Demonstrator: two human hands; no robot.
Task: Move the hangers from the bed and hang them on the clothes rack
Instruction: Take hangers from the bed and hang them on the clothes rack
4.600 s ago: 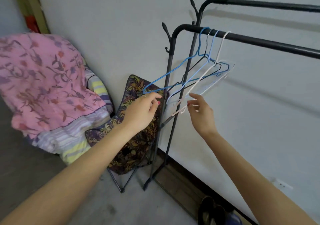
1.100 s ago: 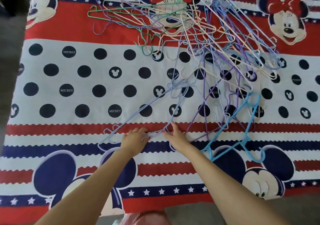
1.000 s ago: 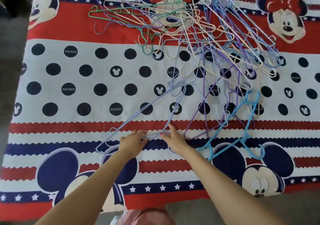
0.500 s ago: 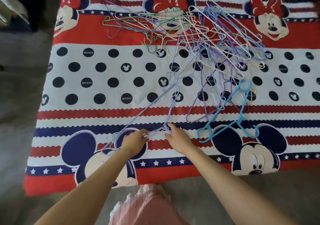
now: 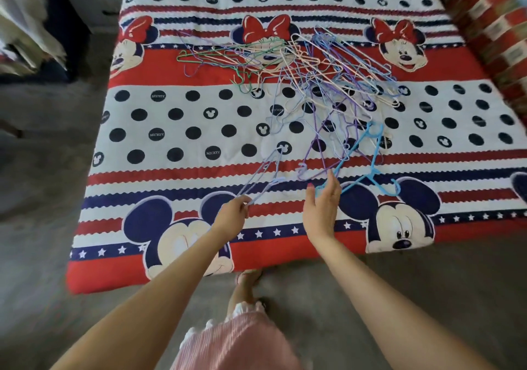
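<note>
The left hand (image 5: 232, 212) is curled tight around the low end of a thin lavender wire hanger (image 5: 263, 177), which rises off the quilt and slants up and to the right from the fist; it may be more than one hanger held together, but motion blur makes that hard to tell. The right hand (image 5: 323, 198) is held edge-up with its fingers spread and relaxed, gripping nothing, its fingertips just beside the near end of a bright light-blue plastic hanger (image 5: 368, 167) and a purple wire hanger (image 5: 316, 152). Whether the fingertips actually touch either one cannot be told. Both of those hangers lie on the bed (image 5: 199, 130), which is covered with a red, white and navy cartoon-mouse quilt with black dots. Farther back, near the middle of the quilt, sits a tangled pile of thin hangers (image 5: 313, 70) in green, cream, lilac and blue, their hooks and shoulders interlocked. The person stands at the near edge of the bed on a grey floor (image 5: 427, 284), with a pink ribbed garment (image 5: 236, 347) showing at the bottom.
</note>
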